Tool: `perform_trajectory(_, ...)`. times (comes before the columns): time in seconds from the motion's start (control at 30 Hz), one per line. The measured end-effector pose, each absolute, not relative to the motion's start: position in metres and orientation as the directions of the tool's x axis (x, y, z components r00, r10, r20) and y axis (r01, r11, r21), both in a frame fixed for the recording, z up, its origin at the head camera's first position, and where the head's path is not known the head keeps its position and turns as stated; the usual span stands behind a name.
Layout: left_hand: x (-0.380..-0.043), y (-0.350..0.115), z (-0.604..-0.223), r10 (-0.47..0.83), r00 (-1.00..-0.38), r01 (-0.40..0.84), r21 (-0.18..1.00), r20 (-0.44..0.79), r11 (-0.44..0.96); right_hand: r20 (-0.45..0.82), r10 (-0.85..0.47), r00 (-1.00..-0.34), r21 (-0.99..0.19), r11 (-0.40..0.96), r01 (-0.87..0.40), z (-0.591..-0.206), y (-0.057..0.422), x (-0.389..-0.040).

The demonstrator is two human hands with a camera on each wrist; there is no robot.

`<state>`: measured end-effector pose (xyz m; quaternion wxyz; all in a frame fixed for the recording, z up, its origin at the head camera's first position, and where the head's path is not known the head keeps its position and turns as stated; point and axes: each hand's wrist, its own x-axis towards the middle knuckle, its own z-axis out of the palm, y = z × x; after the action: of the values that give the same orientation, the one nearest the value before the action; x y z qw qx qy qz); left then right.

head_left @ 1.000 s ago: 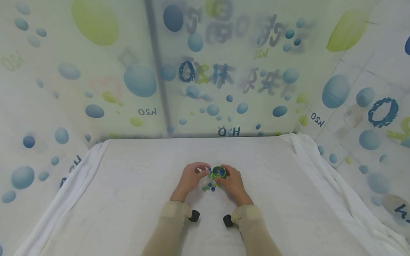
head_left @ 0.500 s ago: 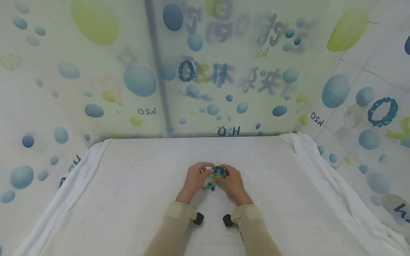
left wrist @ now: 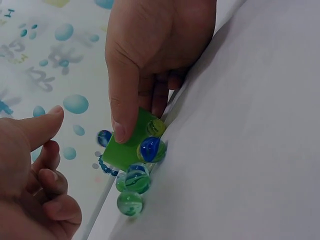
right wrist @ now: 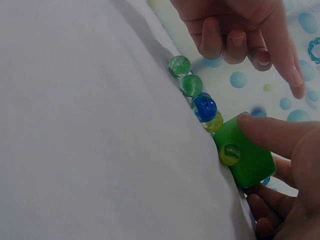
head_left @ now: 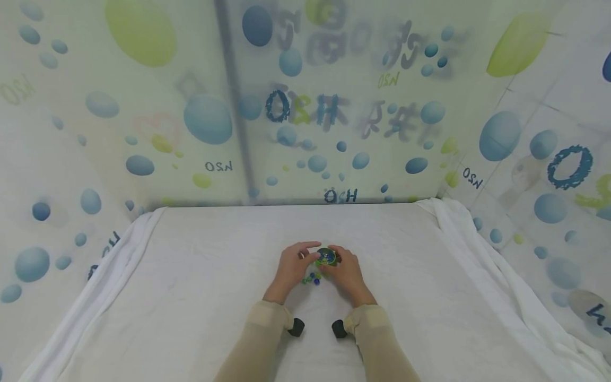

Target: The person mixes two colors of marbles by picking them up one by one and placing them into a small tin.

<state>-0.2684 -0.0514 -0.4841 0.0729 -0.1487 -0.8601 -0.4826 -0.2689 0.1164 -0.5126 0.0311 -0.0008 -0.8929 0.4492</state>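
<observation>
In the head view my right hand (head_left: 347,270) holds a small green cup (right wrist: 250,157) at its side, thumb on the near face and fingers beyond. Blue and green-yellow marbles show inside its mouth. My left hand (head_left: 289,266) hovers at the cup's left edge. Its thumb and index finger are apart with nothing between them, and the other fingers bend loosely. A blurred blue marble (right wrist: 258,111) appears by the cup's mouth. On the cloth beside the cup lie several loose glass marbles, among them a clear green marble (left wrist: 130,203) and a blue marble (left wrist: 152,149).
A white cloth (head_left: 215,254) covers the table. Folded cloth edges (head_left: 458,217) run along both sides. Behind stands a pale curtain (head_left: 305,148) printed with blue and green dots and letters. Each sleeve cuff bears a black wrist camera (head_left: 296,327).
My left hand has carried a blue marble rightward to the cup's mouth and parted its fingers from it. My right hand and the cup have stayed in place.
</observation>
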Motion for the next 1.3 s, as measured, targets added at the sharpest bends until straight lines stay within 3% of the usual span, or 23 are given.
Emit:
perform_trajectory(0.87,-0.268,-0.059,-0.477,0.206,-0.939,0.342,0.799,0.275,0.494,0.047,0.038,-0.998,-0.810,0.586,-0.016,-0.512,0.116,-0.267)
perform_trajectory(1.3,-0.270,-0.070,-0.476,0.294,-0.949,0.268,0.782,0.114,0.563,0.061,0.034,-0.998,-0.804,0.594,-0.029,-0.511,0.115,-0.268)
